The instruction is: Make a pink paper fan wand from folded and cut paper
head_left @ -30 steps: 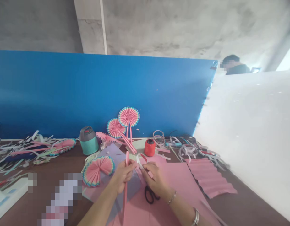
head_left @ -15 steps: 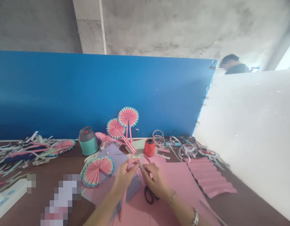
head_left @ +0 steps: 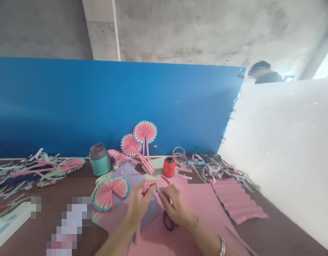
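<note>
My left hand [head_left: 138,204] pinches a long folded pink paper strip [head_left: 138,227] near its top end; the strip runs down past my wrist. My right hand [head_left: 174,204] is closed on a white loop of tape [head_left: 161,179] held against the strip's top. Both hands meet over pink paper sheets [head_left: 195,209] on the brown table [head_left: 52,188]. Black scissors [head_left: 167,222] lie partly hidden under my right hand. A half-open pink pleated fan [head_left: 110,192] lies just left of my left hand.
Finished pink fans on sticks [head_left: 142,140] lean on the blue partition [head_left: 100,106]. A teal jar [head_left: 100,160], a red thread spool [head_left: 169,167], tape loops [head_left: 209,169], a pleated pink sheet [head_left: 237,201] and paper scraps [head_left: 27,170] lie around. Another person [head_left: 265,73] is behind the white partition.
My left hand has slid up the pink strip, whose top has dropped lower and tilted. My right hand has brought the tape loop closer against it.
</note>
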Demonstrator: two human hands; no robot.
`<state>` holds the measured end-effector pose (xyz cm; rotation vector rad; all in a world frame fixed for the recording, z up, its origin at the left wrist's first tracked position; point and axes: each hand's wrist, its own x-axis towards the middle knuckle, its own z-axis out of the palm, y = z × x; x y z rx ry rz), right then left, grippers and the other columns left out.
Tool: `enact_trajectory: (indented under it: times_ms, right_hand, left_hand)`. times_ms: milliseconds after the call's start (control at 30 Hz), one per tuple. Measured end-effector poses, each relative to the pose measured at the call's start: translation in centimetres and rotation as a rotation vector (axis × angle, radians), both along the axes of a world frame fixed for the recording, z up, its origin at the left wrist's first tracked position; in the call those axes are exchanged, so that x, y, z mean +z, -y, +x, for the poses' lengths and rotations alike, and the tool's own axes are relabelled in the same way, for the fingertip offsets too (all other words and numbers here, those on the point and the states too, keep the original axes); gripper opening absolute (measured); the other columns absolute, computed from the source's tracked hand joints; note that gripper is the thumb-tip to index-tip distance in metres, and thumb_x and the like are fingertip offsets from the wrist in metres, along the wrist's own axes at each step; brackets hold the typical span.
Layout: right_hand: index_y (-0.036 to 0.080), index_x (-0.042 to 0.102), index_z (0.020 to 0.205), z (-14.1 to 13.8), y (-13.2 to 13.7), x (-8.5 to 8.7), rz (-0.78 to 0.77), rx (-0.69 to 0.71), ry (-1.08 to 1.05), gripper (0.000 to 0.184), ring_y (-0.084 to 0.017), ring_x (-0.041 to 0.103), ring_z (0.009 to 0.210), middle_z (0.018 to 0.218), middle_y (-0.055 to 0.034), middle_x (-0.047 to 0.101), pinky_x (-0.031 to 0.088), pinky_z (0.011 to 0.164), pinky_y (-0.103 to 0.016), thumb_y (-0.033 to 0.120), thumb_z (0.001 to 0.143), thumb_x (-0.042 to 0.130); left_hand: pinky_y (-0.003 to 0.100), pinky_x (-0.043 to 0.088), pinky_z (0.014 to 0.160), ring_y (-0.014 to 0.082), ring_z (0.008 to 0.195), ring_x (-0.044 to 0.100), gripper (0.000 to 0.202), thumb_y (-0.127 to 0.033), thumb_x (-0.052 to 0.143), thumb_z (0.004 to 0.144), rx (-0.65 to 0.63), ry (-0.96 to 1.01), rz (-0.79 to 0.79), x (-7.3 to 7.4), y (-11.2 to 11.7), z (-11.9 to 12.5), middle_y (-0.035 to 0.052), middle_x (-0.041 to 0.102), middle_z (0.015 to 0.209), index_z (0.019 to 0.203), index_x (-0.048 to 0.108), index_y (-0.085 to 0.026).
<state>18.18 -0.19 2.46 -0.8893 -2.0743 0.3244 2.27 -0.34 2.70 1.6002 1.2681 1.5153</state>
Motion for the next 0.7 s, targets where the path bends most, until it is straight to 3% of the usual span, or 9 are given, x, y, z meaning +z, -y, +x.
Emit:
enact_trajectory:
  times_ms: [433,700]
  right_hand:
    - [0.019,0.061,0.078,0.0,0.2,0.4,-0.074,0.014,-0.09,0.035,-0.017,0.052,0.063,0.062,-0.0012,0.054,0.041,0.062,-0.029,0.037,0.097,0.037]
    - [0.018,0.066,0.081,0.0,-0.2,-0.6,-0.183,0.011,-0.177,0.037,-0.017,0.053,0.066,0.065,-0.0027,0.059,0.041,0.063,-0.027,0.042,0.095,0.041]
  left_hand:
    - [0.029,0.048,0.076,0.0212,0.079,0.064,0.016,-0.03,0.066,0.077,-0.051,0.081,-0.026,-0.1,-0.1,-0.1,0.0055,0.073,0.085,0.086,0.075,-0.02]
    - [0.028,0.048,0.077,0.0226,0.083,0.062,0.018,-0.032,0.065,0.078,-0.055,0.111,-0.011,0.3,0.1,-0.2,0.0053,0.071,0.081,0.085,0.076,-0.02]
